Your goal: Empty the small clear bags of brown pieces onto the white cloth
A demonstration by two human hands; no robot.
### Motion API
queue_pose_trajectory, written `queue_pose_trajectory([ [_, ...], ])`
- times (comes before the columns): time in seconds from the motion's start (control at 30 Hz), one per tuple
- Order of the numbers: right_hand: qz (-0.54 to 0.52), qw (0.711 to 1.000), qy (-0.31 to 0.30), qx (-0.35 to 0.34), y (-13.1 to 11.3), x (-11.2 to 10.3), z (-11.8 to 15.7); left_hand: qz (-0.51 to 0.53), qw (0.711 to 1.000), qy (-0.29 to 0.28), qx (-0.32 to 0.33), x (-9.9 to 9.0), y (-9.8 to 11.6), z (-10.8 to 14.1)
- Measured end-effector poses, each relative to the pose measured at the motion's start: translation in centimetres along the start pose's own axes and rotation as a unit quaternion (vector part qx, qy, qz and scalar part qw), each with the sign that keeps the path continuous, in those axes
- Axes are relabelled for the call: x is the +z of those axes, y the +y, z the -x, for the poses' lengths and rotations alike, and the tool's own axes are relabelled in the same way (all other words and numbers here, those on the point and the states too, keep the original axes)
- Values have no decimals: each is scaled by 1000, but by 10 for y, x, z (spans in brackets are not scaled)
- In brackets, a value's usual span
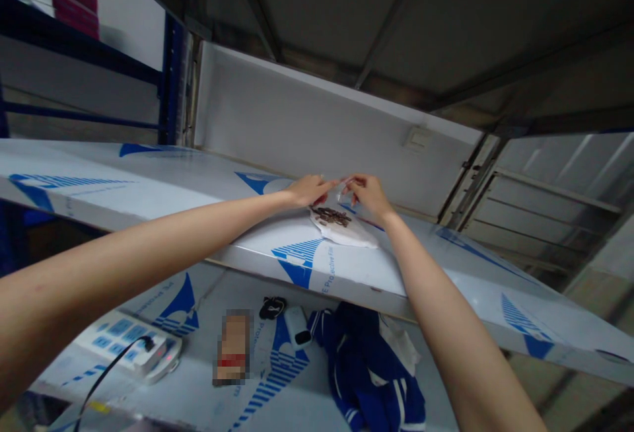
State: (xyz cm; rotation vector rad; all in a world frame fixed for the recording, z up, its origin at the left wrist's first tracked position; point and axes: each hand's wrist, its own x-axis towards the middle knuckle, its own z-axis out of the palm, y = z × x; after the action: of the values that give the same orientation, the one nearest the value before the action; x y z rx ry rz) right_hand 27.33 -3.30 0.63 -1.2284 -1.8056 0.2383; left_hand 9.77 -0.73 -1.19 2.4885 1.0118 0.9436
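On the film-covered upper shelf (347, 267) lies a white sheet (349, 235), perhaps paper or cloth, with a pile of small dark brown pieces (333, 216) on it. Just behind the pile, a crinkled piece of clear plastic (341, 191), looking like a small bag, stretches between my hands. My right hand (367, 195) pinches its right side with fingers bent. At its left edge, my left hand (310, 191) has the index finger pointing across and the other fingers curled; its grip is partly hidden. What the plastic contains is too small to tell.
Below, the lower shelf (208, 379) carries a white power strip (129, 346) with a black cable, a blurred-out flat item (232, 347), a small black item (272, 308), a pale device (297, 326) and blue-and-white clothing (371, 366). A metal shelf underside (327, 9) hangs low overhead.
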Motion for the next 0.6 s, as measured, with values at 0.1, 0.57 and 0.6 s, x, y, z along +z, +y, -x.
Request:
queue_pose_trajectory([
  [0.1,-56,998,36,-1,-2,0,-3,116,991,-52,-45,5,-4,-2],
  [0.57,-138,968,-206,36,17,-3,9,253,965,4,-64,9,-15,-6],
  [0.6,-150,961,-227,43,20,-4,9,245,967,1,-62,9,-17,-6],
])
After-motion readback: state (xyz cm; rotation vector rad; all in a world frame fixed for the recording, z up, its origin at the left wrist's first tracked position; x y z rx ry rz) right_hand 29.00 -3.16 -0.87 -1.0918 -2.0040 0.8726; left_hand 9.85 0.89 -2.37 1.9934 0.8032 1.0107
